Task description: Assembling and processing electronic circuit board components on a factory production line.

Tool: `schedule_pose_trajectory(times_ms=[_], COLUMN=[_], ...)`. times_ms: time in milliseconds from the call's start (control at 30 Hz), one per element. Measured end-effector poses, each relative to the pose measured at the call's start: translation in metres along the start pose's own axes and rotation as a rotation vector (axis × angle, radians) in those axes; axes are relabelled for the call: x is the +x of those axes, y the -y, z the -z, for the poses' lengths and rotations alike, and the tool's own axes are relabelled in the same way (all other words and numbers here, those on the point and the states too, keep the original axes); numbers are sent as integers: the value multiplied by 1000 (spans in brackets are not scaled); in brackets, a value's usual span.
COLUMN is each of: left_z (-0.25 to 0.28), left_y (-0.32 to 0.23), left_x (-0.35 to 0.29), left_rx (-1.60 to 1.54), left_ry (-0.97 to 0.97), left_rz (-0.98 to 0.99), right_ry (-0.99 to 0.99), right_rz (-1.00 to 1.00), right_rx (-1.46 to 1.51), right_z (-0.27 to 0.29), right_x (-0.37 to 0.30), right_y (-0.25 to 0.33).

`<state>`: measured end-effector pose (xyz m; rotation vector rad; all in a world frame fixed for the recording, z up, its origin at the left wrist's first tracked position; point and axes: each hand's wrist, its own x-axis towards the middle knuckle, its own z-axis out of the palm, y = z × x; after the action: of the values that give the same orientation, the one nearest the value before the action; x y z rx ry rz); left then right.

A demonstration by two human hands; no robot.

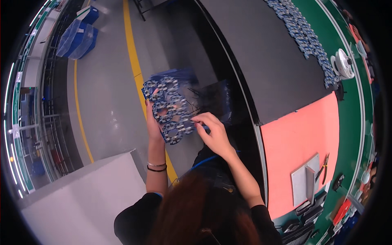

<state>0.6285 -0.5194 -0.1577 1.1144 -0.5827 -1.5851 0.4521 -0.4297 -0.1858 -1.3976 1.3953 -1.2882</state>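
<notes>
A panel of blue circuit boards [178, 107], joined in rows with round holes through them, is held tilted over the aisle beside the bench. My left hand [152, 123] supports it from the left and beneath, and skin shows through some of the holes. Most of those fingers are hidden behind the panel. At its right edge, my right hand [215, 134] pinches with thumb and index finger, the other fingers curled loosely. Just past the panel there is a dark blue plastic bag or liner [220, 98], partly hidden.
Along the bench's far right lie several more circuit board panels [304, 34] on a dark grey mat [261, 61]. A white spool [343, 64] sits beside them. The pink mat [290, 134] carries a metal plate [303, 181] and pliers [325, 169]. A white surface [90, 196] stands at my left.
</notes>
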Motion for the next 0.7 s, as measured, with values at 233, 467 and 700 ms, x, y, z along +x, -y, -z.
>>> schedule_pose_trajectory(times_ms=[233,467,700], left_z=[-14,-25,-29], left_y=[-4,-8,-4], left_x=[-8,-18,-24], left_rx=[-214,-281,-343], left_ry=[241,372,406], left_rz=[57,110,173], right_ry=[-50,102,115], right_rz=[325,444,452], right_rx=[-261,-296,-399], right_z=[-7,-7,-7], right_x=[-5,-12,-21], right_y=[33,37,38])
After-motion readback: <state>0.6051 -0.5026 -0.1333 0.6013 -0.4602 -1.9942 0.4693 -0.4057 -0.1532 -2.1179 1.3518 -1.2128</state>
